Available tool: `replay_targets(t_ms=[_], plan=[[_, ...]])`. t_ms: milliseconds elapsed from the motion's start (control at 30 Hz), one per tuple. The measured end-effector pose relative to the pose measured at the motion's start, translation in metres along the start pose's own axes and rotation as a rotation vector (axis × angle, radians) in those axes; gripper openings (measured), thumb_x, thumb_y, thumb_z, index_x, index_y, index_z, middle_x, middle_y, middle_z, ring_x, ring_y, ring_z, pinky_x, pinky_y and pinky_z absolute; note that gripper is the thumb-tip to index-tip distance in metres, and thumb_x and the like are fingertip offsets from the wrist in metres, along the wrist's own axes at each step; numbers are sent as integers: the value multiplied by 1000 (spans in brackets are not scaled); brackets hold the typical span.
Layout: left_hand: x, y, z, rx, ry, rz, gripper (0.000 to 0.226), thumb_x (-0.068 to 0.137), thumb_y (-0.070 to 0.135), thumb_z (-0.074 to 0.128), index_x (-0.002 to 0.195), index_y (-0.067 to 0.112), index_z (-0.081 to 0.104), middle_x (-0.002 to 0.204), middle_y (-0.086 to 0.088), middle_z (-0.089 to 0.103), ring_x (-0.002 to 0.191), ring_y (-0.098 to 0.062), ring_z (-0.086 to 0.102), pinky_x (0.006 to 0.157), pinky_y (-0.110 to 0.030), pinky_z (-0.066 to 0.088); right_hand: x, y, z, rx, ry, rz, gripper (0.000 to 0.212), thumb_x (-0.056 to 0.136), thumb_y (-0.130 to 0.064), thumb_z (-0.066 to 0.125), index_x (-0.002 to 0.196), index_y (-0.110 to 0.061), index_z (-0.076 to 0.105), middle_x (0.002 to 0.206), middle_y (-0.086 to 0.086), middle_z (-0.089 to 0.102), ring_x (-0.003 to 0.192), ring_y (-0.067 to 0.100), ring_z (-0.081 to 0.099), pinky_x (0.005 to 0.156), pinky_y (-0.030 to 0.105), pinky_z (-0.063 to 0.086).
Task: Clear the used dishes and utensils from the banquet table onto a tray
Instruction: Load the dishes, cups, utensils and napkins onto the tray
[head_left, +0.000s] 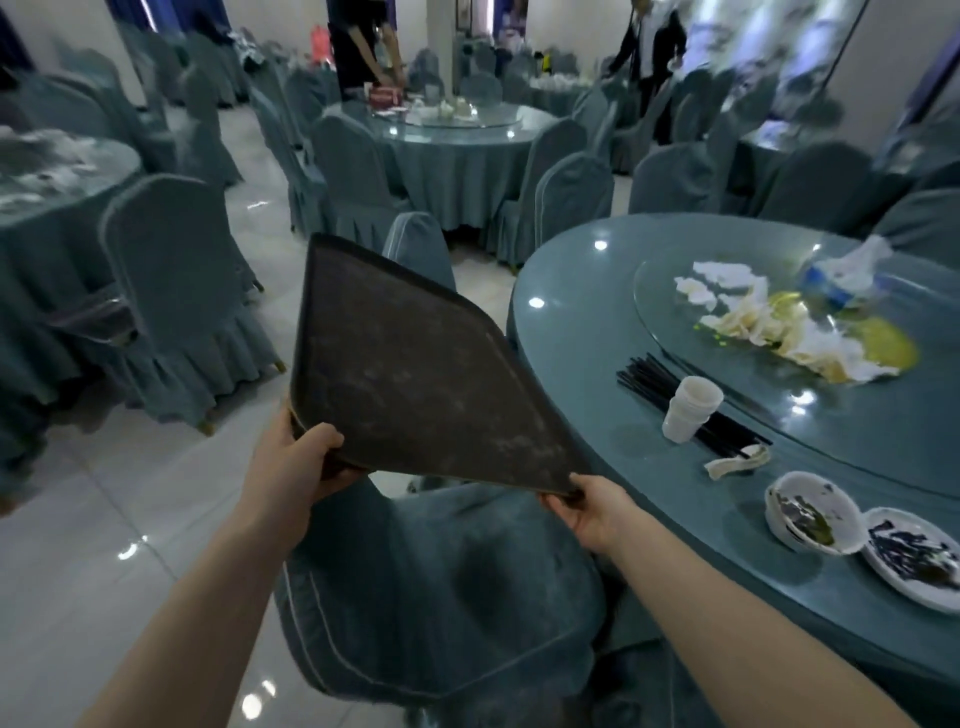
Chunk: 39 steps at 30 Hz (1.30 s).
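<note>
Teal cloth covers the banquet table (597, 364) at right, where a glass turntable (883, 415) is strewn with crumpled napkins (769, 322). Left of it, a dark tray (415, 374) is held bare above a covered chair (441, 597), its near corners gripped by the left hand (301, 462) and right hand (592, 514). Two soiled dishes (852, 530), stacked cups (691, 410) and black chopsticks (660, 379) are left near the table's edge.

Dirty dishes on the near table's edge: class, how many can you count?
2. One dirty dish sits near the table edge; the second is right beside it, at the frame's right border. More may lie outside the frame.
</note>
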<state>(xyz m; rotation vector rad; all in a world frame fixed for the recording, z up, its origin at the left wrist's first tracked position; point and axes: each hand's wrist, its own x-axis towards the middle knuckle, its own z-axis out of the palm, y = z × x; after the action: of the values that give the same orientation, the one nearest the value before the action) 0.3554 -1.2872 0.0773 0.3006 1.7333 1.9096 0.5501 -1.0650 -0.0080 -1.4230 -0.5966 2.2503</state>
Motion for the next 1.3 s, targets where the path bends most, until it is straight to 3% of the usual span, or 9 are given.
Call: replay_targets(t_ms=[267, 400, 500, 633, 800, 933, 1000, 1167, 1300], plan=[[46, 39, 17, -41, -98, 10, 48, 89, -7, 40, 125, 23, 50, 108, -8, 64, 65, -18, 71, 50, -26, 55, 1, -58, 23, -30, 55, -124, 31, 100, 4, 34, 130, 9, 41, 123, 30, 52, 115, 47, 53, 49, 40, 58], [86, 41, 47, -58, -169, -56, 49, 91, -8, 40, 129, 23, 47, 111, -11, 62, 69, -24, 73, 58, -32, 60, 34, -92, 21, 14, 75, -139, 31, 101, 0, 36, 129, 11, 43, 132, 29, 51, 118, 44, 53, 31, 36, 49], [123, 33, 81, -121, -218, -107, 43, 93, -7, 43, 130, 16, 48, 117, -15, 62, 83, -30, 71, 62, -36, 60, 73, -132, 16, 35, 101, -145, 32, 100, 1, 36, 130, 10, 43, 134, 27, 50, 121, 44, 51, 30, 33, 47], [187, 20, 137, -188, -203, -133, 34, 95, -4, 45, 125, 10, 52, 114, -15, 66, 92, -36, 68, 63, -41, 60, 135, -191, 15, 56, 122, -162, 18, 98, 6, 39, 113, 8, 48, 126, 27, 54, 112, 46, 55, 71, 44, 57], [259, 6, 187, -189, -182, -226, 35, 97, -3, 42, 129, 7, 50, 120, -20, 62, 97, -36, 65, 65, -45, 60, 198, -243, 16, 23, 148, -136, 8, 95, 7, 41, 99, 9, 47, 105, 28, 55, 86, 52, 58, 33, 41, 51], [296, -9, 208, -215, -168, -279, 36, 95, -3, 44, 126, 14, 54, 118, -18, 64, 94, -34, 67, 63, -40, 59, 230, -271, 15, 57, 179, -136, 7, 93, 10, 43, 88, 8, 48, 98, 27, 57, 71, 46, 59, 48, 51, 55], [315, -12, 219, -212, -184, -306, 36, 95, -2, 45, 123, 17, 56, 111, -15, 69, 90, -32, 70, 63, -39, 59, 238, -280, 15, 78, 188, -150, 7, 93, 11, 43, 92, 9, 49, 96, 26, 58, 69, 44, 59, 44, 49, 55], [358, -21, 246, -251, -219, -347, 31, 94, -1, 47, 114, 18, 62, 107, -11, 72, 93, -30, 70, 67, -42, 60, 251, -308, 21, 127, 194, -185, 15, 96, 7, 43, 109, 6, 48, 106, 26, 56, 94, 49, 59, 34, 43, 51], [399, -31, 260, -242, -119, -355, 20, 95, 1, 48, 104, 11, 63, 96, -11, 73, 88, -26, 68, 77, -43, 57, 266, -332, 44, 129, 203, -210, 13, 96, 6, 43, 107, 4, 49, 110, 24, 56, 88, 44, 57, 55, 53, 55]])
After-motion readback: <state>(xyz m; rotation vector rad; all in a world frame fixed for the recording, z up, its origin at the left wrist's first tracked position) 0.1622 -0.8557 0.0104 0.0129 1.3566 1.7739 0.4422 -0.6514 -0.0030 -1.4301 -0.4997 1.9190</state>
